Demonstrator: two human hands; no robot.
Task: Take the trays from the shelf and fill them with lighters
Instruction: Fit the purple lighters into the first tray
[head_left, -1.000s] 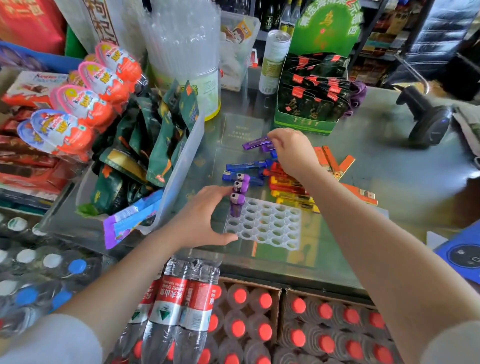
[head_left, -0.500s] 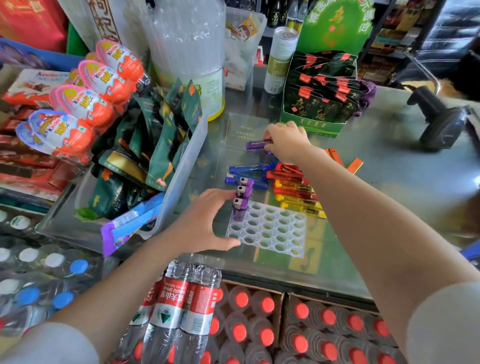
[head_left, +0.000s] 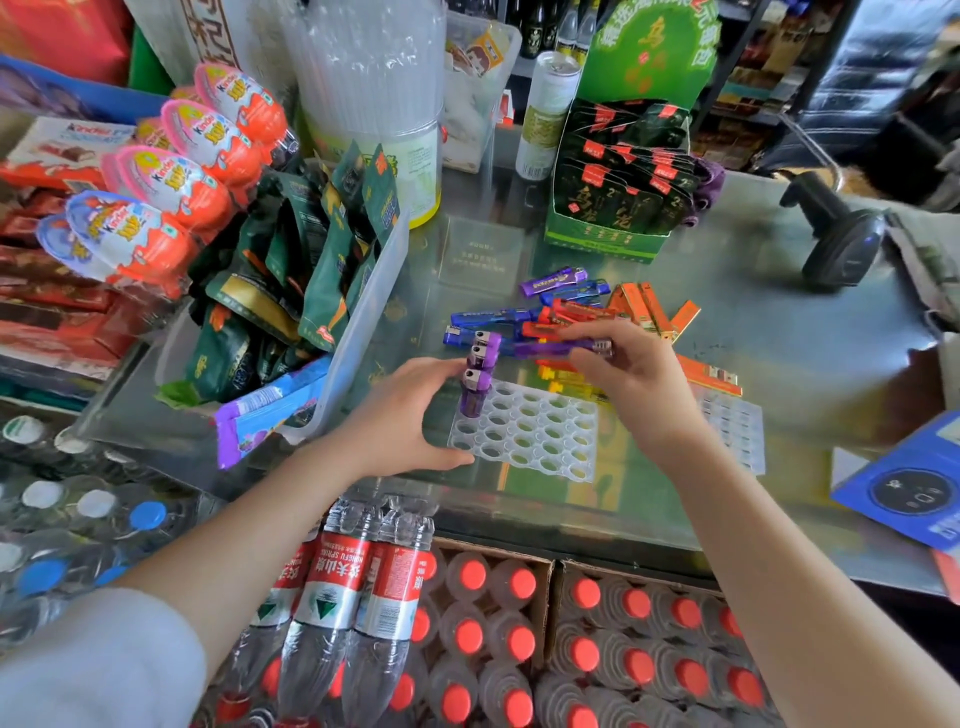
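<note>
A clear plastic tray full of round holes lies on the glass counter. Three purple lighters stand upright in its far-left column. My left hand rests against the tray's left edge, thumb along the near side and fingers by the standing lighters. My right hand hovers over the tray's far side and pinches a purple lighter held sideways. Behind it lies a loose pile of blue, red, orange and yellow lighters, with one more purple lighter at the far end. A second clear tray lies to the right.
A clear bin of green snack packets crowds the tray's left. A green display box stands behind the pile, a black barcode scanner at far right, a blue box at near right. Water bottles fill crates below the counter edge.
My right hand has come back from the far end of the pile towards the tray, carrying a purple lighter. My left hand has stayed at the tray's left edge.
</note>
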